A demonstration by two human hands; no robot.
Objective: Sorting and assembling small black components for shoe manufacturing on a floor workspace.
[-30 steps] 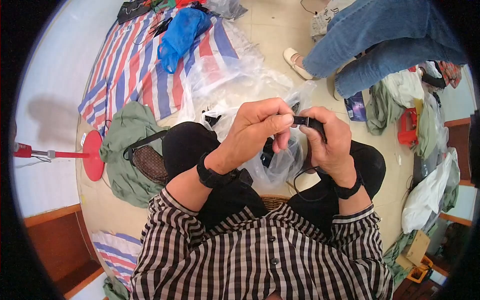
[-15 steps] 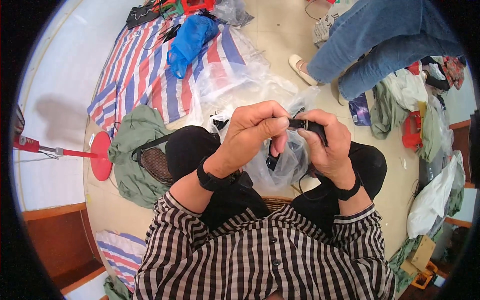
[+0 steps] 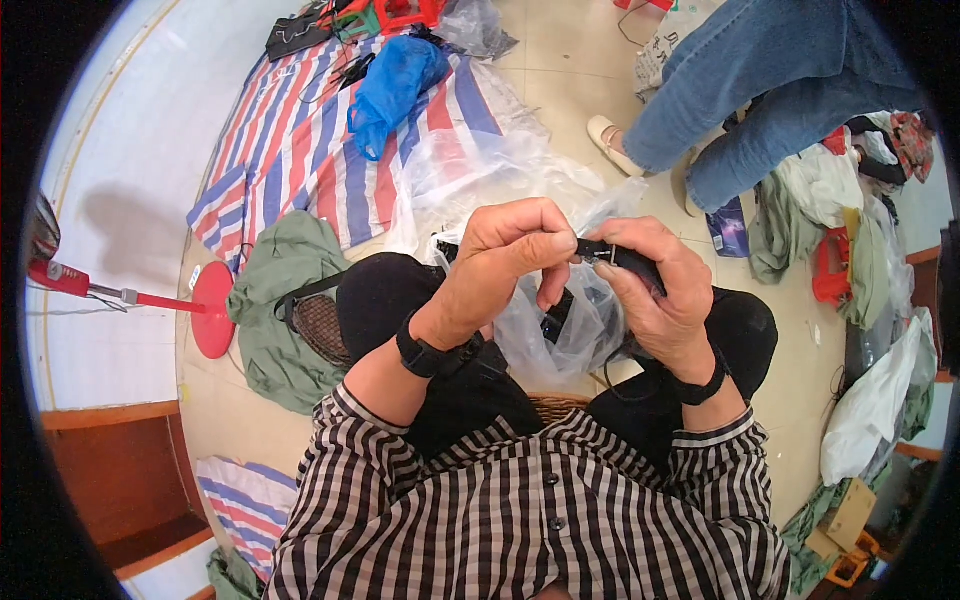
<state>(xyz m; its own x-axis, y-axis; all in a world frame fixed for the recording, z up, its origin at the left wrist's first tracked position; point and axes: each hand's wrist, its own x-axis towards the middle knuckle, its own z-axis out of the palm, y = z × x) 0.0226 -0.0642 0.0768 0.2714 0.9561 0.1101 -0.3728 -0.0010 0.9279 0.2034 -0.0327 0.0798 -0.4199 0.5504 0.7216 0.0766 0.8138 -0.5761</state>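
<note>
**Both hands pinch a small black strap above a clear bag**

The left hand [image 3: 510, 250] and the right hand [image 3: 655, 290] meet above the person's lap, and a narrow black strap [image 3: 612, 254] with a small metal buckle runs between them. The left fingers [image 3: 545, 235] are closed on one end of the strap; the right fingers [image 3: 610, 272] are closed around the other end, with most of it hidden in the palm. Just below the hands, a crumpled clear plastic bag [image 3: 560, 330] rests between the knees with dark items inside. On the floor to the upper left lies a striped red, white and blue sheet [image 3: 300, 150], with a blue plastic bag [image 3: 395, 85] on it. A green cloth [image 3: 275, 300] lies beside the left knee, near a red round stand base [image 3: 213, 310]. Another person's legs in blue jeans [image 3: 760, 90] stand at the upper right.
</note>
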